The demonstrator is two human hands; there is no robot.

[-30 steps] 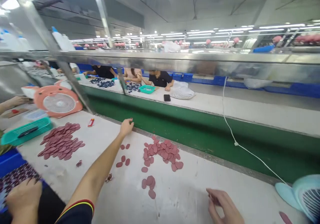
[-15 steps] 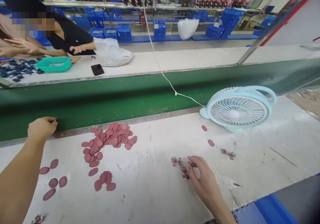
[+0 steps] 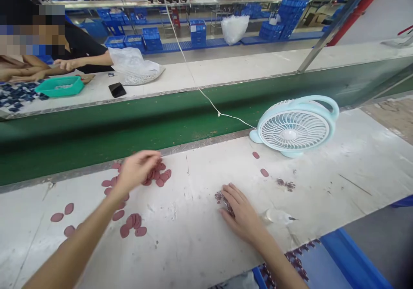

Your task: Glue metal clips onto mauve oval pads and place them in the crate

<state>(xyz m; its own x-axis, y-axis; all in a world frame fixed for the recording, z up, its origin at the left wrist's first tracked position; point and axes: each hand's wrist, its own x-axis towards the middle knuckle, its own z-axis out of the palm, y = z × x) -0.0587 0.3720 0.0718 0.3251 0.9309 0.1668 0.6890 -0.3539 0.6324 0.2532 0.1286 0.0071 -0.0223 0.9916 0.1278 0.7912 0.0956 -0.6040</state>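
Over the pile of flat reddish-brown oval pieces (image 3: 160,179) is my left hand (image 3: 138,170), fingers curled together. Whatever it may hold is hidden. My right hand (image 3: 240,213) lies low on the table, its fingers stretched over a cluster of small dark, shiny pieces (image 3: 218,197) and partly covering them. Just right of that hand, a translucent bottle with a dark thin tip (image 3: 278,216) lies on its side. A smaller stack of ovals (image 3: 131,223) sits in front of the pile, and loose ovals (image 3: 57,217) are farther left, some behind my left forearm.
A light-blue fan (image 3: 295,127) stands at the table's back right, its white cord (image 3: 206,97) rising across the green divider (image 3: 129,129). More dark pieces (image 3: 286,184) and a thin stick (image 3: 355,184) lie rightward. A co-worker (image 3: 87,52) sits across by a teal basket (image 3: 60,86).
My left hand has moved right from the table's far left edge to above the oval pile. My right hand has shifted slightly left and flattened over the dark pieces. The view has shifted a little.
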